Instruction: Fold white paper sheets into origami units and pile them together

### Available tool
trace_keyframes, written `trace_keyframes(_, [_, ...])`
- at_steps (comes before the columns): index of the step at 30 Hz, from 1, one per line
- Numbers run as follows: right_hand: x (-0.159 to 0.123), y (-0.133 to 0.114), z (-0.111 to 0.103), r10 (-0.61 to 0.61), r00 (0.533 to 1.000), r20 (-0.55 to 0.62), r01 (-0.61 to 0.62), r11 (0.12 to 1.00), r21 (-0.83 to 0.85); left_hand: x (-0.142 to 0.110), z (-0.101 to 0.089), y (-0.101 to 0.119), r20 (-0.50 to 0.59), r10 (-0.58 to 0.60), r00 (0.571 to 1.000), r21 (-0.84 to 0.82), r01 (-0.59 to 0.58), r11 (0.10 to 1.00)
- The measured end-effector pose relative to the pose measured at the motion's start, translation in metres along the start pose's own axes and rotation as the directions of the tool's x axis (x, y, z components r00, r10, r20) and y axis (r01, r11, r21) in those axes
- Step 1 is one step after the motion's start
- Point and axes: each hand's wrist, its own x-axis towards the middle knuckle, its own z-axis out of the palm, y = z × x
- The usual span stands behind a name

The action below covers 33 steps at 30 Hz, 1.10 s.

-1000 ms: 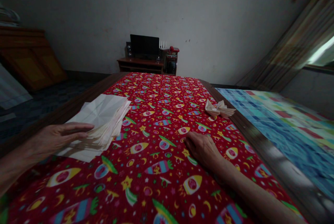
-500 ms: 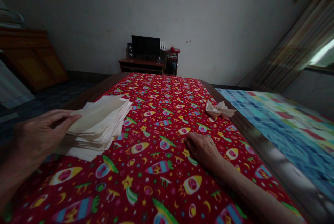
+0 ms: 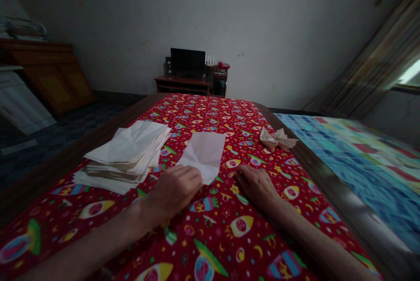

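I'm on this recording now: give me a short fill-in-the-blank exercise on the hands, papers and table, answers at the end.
1. Of the left hand and the right hand, the one touching the loose paper sheet is the ____ one.
2. The tablecloth under the loose paper sheet has a ____ background.
3. The folded paper piece lies near the ____ edge of the table.
4. The loose paper sheet is ____ the stack of papers and the folded paper piece.

Missing words: left; red; right; between.

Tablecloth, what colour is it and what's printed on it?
The tablecloth is red, printed with rockets, stars and crescent moons; the head view shows it best.
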Motion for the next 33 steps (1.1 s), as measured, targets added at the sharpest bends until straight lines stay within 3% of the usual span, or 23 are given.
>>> trace_keyframes(3, [-0.004, -0.002, -0.004, -0.057, 0.996, -0.072, 0.063, 0.994, 0.085, 0.008, 0.008, 0.012, 0.082, -0.005, 0.997, 0.015, 0.003, 1.0])
trace_keyframes(8, [-0.011, -0.015, -0.01, -0.284, 0.95, -0.126, 0.304, 0.936, 0.18, 0.014, 0.014, 0.022, 0.095, -0.027, 0.995, -0.001, 0.027, 1.0])
trace_keyframes(18, [-0.006, -0.011, 0.0, -0.321, 0.92, -0.223, 0.375, 0.888, 0.268, 0.012, 0.019, 0.027, 0.147, -0.082, 0.986, -0.27, 0.12, 0.955])
trace_keyframes(23, [-0.008, -0.01, 0.001, -0.279, 0.937, -0.212, 0.342, 0.859, 0.38, -0.015, 0.019, 0.004, 0.159, -0.143, 0.977, -0.268, 0.183, 0.946])
trace_keyframes(26, [-0.01, -0.01, 0.002, -0.257, 0.95, -0.179, 0.312, 0.835, 0.453, -0.03, 0.024, -0.013, 0.097, -0.173, 0.98, -0.253, 0.192, 0.948])
trace_keyframes(33, [-0.024, -0.01, -0.004, -0.145, 0.988, -0.05, 0.143, 0.758, 0.636, -0.038, 0.032, -0.033, -0.019, -0.01, 1.0, -0.373, 0.002, 0.928])
